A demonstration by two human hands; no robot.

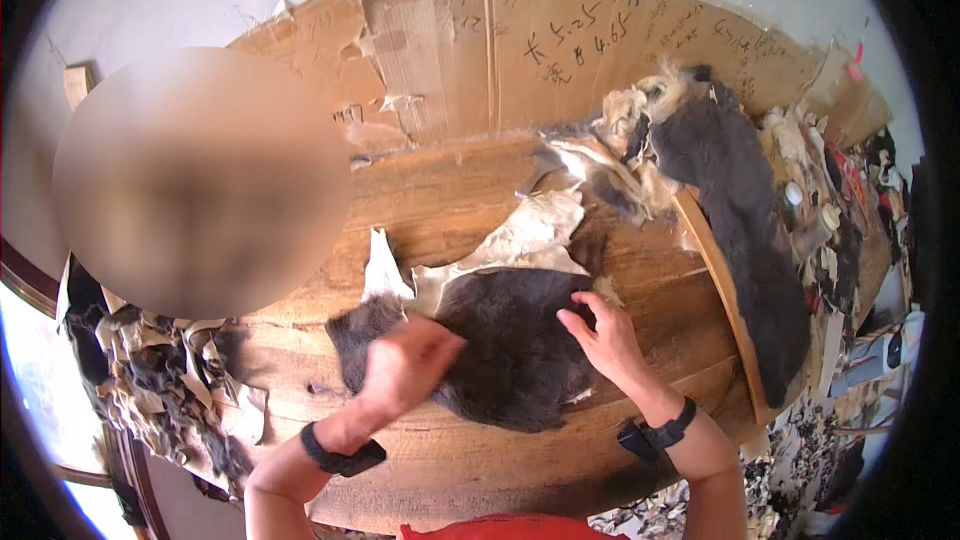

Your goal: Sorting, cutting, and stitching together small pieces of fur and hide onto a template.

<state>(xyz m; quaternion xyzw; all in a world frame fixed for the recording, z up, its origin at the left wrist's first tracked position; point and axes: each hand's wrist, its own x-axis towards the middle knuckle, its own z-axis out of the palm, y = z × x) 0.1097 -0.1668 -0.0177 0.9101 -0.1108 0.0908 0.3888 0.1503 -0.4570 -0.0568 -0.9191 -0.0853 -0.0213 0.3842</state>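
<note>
Pelt (510,350) lies on the table (420,470); right hand (614,342) over it, fingers parted, empty; left hand (405,365) blurs, finger grip unclear.

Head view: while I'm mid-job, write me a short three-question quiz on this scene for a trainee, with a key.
1. Which hand is nearer the right edge of the dark fur piece in front of the person?
A) left
B) both equally
C) right

2. True or false: dark wrist bands are worn on both arms.

3. Fill in: the long fur piece at the side of the table lies to the ___ of the wooden strip.

Key:
1. C, the right hand
2. True
3. right
</note>
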